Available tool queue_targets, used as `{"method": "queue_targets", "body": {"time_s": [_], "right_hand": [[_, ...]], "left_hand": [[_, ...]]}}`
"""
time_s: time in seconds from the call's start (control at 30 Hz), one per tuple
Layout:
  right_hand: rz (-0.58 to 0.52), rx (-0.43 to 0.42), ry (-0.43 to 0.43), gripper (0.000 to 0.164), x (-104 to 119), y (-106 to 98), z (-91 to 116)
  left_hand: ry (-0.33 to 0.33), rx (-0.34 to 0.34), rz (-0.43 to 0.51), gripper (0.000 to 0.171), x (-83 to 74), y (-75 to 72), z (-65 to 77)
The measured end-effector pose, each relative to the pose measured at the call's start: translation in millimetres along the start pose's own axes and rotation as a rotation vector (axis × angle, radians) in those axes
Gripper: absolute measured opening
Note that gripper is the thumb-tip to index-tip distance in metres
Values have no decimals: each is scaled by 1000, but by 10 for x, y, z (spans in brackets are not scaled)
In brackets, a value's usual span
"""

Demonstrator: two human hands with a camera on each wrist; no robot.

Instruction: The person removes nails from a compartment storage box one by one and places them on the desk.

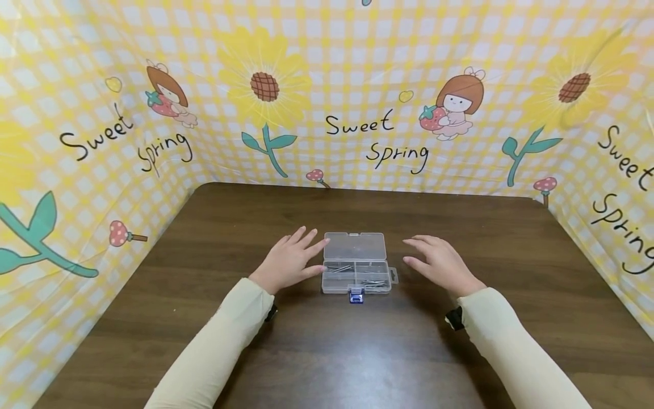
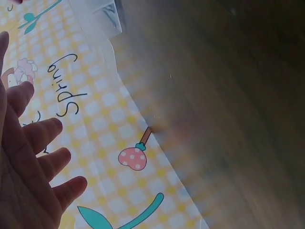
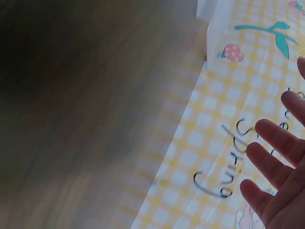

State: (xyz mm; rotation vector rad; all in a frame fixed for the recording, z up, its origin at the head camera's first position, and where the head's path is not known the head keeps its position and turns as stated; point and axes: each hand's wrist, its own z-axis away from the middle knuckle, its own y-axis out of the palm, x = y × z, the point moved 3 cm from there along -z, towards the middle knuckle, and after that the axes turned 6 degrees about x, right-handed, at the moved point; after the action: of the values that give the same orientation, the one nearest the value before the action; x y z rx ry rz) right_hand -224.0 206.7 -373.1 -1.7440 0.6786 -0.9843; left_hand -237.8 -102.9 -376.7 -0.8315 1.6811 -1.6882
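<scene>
A clear plastic box [image 1: 331,282] lies on the table with its lid [image 1: 355,247] folded back, away from me. Dividers split it into several compartments. Thin metal pieces like nails or screws [image 1: 375,283] lie in the near right compartment, and a few more [image 1: 339,269] in the far left one. A blue latch [image 1: 356,296] sticks out at the front. My left hand [image 1: 291,260] is at the box's left side, fingers spread, fingertips right at its edge. Off to the right, apart from the box, my right hand [image 1: 440,262] holds nothing, its fingers extended.
The dark wooden table [image 1: 245,221] is bordered at the back and sides by a yellow checked cloth [image 1: 317,68] with flower prints. A small clear hanging tab [image 1: 393,275] juts from the box's right side. Black wrist bands [image 1: 453,318] show under the sleeves.
</scene>
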Motion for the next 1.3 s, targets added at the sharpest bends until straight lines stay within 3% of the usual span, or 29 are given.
{"method": "queue_targets", "body": {"time_s": [0.43,0.7,0.93,1.17,1.3], "right_hand": [[26,77,-128,30,368,198,-311],[-58,227,-176,13,469,300,-354],[-7,272,-210,7,526,365,-382],[75,336,-152,10,525,413,-399],[131,340,-172,10,543,424,-408]], "left_hand": [[30,145,7,70,-116,91,-79],[57,173,-36,72,-139,148,-83],[65,189,-43,73,-158,154,-111],[61,204,-44,73,-152,163,-125],[59,206,-45,74,-136,175,-135]]}}
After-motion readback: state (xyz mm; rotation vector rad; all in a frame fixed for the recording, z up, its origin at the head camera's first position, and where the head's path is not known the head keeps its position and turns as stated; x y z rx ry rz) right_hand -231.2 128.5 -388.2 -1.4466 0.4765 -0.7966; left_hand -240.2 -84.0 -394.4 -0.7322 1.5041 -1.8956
